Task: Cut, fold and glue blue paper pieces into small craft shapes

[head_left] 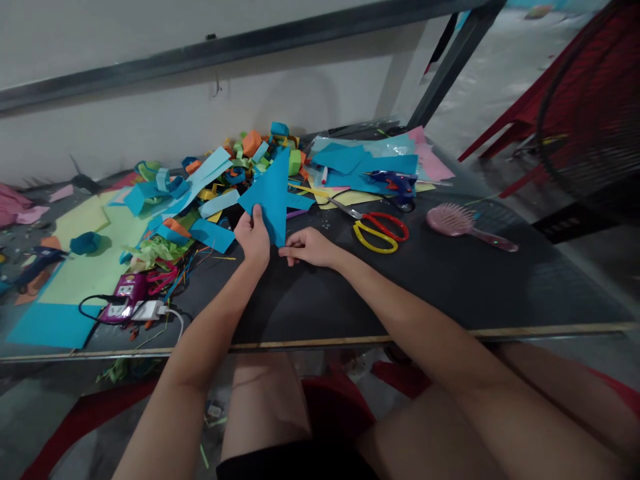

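A blue paper triangle (273, 197) is held up over the dark table, its long straight edge on the right and a point at the top. My left hand (254, 235) grips its lower left part, thumb on the front face. At the bottom corner, my right hand (307, 247) pinches the paper between thumb and fingers. To the right of the paper lie scissors (383, 230) with one red and one yellow handle. Behind it is a heap of small folded and curled paper pieces (253, 143) in orange, green and blue.
A pink hairbrush (467, 223) lies on the table (320, 307) at the right. Blue and pink sheets (345, 160) and a blue glue gun (397, 185) are behind the scissors. A purple power strip (125, 297) with cables sits front left. A fan (595, 113) stands at the far right.
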Demonstrator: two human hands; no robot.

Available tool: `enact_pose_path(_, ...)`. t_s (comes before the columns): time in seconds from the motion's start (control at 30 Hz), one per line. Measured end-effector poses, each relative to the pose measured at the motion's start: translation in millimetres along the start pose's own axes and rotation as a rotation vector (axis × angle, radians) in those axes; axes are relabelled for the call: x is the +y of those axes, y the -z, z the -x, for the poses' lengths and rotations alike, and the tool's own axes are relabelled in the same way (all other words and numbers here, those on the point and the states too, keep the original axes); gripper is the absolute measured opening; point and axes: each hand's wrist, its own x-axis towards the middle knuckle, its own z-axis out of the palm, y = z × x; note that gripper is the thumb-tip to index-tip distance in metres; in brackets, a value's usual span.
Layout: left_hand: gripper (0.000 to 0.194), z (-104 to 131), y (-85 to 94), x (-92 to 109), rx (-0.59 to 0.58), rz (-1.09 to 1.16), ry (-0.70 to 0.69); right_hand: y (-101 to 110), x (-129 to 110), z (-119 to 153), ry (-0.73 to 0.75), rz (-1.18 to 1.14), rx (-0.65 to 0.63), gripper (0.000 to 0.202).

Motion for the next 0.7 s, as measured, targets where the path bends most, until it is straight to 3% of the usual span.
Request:
enact_pose_path(0.23, 0.056, -1, -2.1, -1, 0.025, 0.072, 0.041, 4, -2, 3, -0.022, 0.049, -0.100, 0.041)
enact_pose_path(0.43, 0.056, -8, -3.0, -10, 0.038, 0.160, 0.114, 3, 4, -4, 0.032, -0.078, 0.193, 0.045)
enact_pose_path(0.57, 0.054, -5, -2.7, -8, -0.101, 0.184, 0.136, 6, 7, -9, 0.083, -0.175, 0.371, 0.051)
enact_pose_path(0.7, 0.046, -2, -2.3, -4, -0.242, 0.178, 0.109, 10, 10, -10, 0.131, -0.069, 0.499, 0.050)
